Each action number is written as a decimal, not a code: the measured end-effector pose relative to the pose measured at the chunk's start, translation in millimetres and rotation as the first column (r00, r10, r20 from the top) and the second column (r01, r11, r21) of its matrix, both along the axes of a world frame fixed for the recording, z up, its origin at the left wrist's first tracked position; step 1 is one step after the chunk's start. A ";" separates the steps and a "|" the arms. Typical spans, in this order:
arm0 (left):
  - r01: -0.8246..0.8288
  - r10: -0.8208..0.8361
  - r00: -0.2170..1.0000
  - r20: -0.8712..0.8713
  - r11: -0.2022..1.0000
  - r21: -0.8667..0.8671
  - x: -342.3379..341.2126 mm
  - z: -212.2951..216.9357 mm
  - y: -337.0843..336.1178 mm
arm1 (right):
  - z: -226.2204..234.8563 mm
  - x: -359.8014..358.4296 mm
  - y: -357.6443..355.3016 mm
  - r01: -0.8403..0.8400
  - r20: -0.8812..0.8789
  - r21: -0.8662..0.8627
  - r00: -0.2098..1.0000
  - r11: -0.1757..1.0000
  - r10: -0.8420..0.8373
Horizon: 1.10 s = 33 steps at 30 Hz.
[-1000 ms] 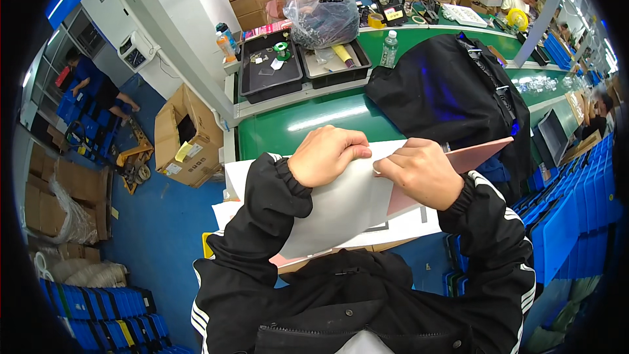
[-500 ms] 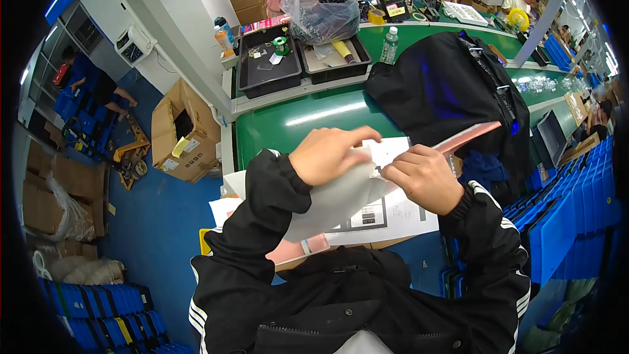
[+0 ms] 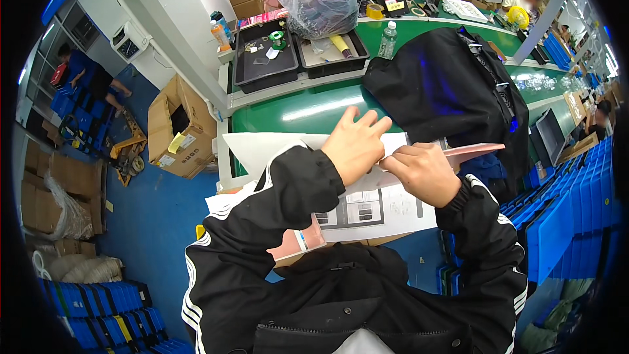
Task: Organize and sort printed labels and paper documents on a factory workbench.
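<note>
My right hand [image 3: 424,174] is closed on a flat pink piece [image 3: 477,151], which sticks out to the right past the knuckles. Close beside it, my left hand [image 3: 356,147] has its fingers spread over white paper. A large white sheet [image 3: 252,151] fans out to the left, behind my left wrist. Below both hands lies a printed sheet [image 3: 406,213] with dark-framed diagrams and handwritten marks. Another pink flat piece [image 3: 295,241] shows at the near left under my left sleeve. What sits between the two hands is mostly hidden by the fingers.
A black jacket [image 3: 439,78] is heaped on the green bench [image 3: 295,115]. Beyond stand a water bottle [image 3: 388,40], two black trays [image 3: 265,75] and a bag of black parts [image 3: 321,10], handled by a person in pink. Blue bins [image 3: 563,216] stack at right; a carton [image 3: 183,134] stands left.
My left hand has moved right and its fingers have spread. The white sheet has swung from in front of me to the left. The pink piece in my right hand has tilted lower.
</note>
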<state>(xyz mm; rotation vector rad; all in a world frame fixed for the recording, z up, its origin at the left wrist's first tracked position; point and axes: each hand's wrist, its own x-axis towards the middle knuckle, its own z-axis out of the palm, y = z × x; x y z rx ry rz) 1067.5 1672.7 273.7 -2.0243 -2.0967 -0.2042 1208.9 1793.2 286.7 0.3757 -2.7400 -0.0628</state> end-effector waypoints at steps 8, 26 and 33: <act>0.003 0.076 0.909 0.409 0.982 -0.187 -31.6 7.1 -9.9 | -10.4 13.3 -9.3 -0.070 -0.110 0.043 0.991 0.997 0.074; -0.079 0.068 0.994 0.081 0.986 0.150 -76.9 -13.0 -32.8 | -7.6 51.6 7.1 -0.067 -0.109 -0.127 0.993 0.990 0.053; -0.126 0.127 0.991 -0.047 0.991 0.038 -92.2 -16.1 -66.1 | -5.4 83.3 30.2 0.029 -0.046 -0.149 0.998 0.988 -0.036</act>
